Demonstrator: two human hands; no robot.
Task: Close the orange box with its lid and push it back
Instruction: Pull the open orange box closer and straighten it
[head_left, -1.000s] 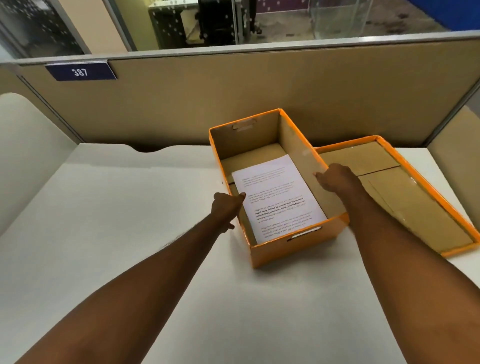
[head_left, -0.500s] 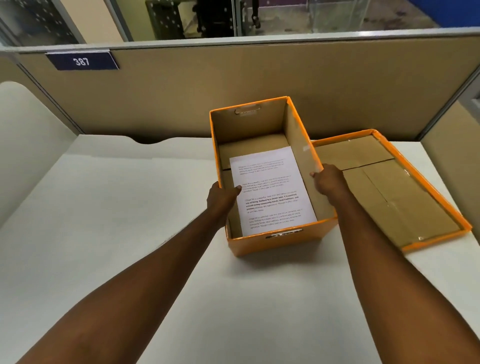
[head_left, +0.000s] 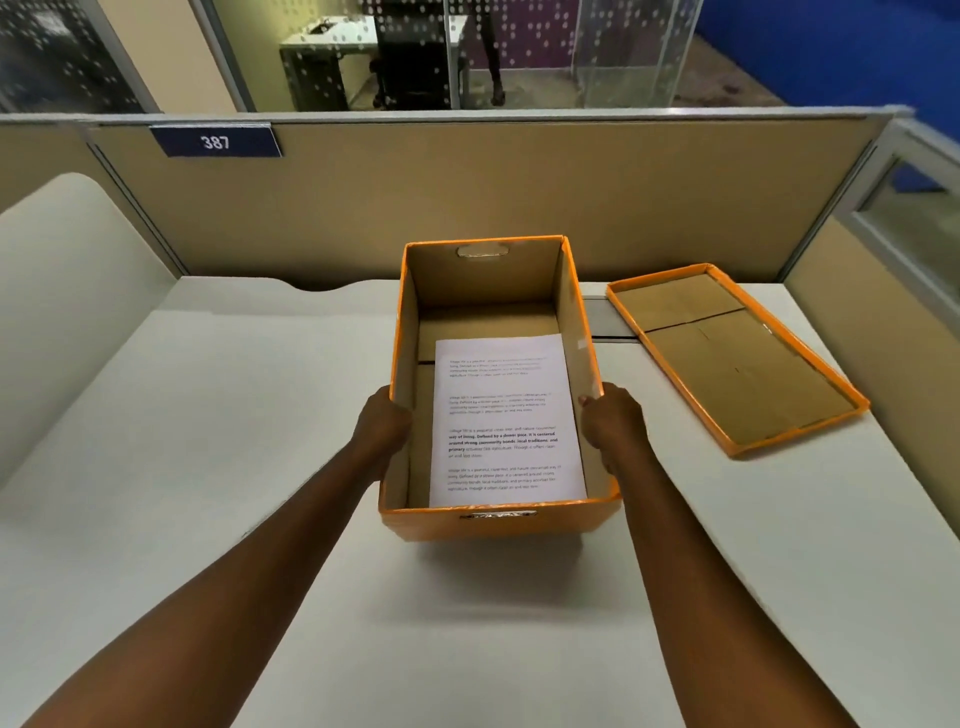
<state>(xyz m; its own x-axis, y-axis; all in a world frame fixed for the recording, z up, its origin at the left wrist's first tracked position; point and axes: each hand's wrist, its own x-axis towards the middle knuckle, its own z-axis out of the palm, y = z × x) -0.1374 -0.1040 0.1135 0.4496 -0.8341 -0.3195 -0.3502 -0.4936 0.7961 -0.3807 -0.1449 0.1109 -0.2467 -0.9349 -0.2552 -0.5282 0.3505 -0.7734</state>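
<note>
The orange box (head_left: 498, 525) stands open in the middle of the white desk, squared to me, with a printed sheet of paper (head_left: 506, 421) flat on its bottom. My left hand (head_left: 382, 426) grips the box's left wall near the rim. My right hand (head_left: 610, 423) grips the right wall, thumb over the edge. The orange lid (head_left: 727, 353) lies upside down on the desk to the right of the box, apart from it, its brown inside facing up.
A beige partition (head_left: 467, 192) with a blue "387" plate (head_left: 215, 141) runs along the desk's back edge just behind the box. Side panels stand at the left (head_left: 67, 291) and right (head_left: 872, 338). White desk surface (head_left: 208, 441) stretches to the left and toward me.
The box has been turned from skewed to square with me and drawn away from the lid, leaving a gap. Both hands moved from the inner walls to gripping the box's sides.
</note>
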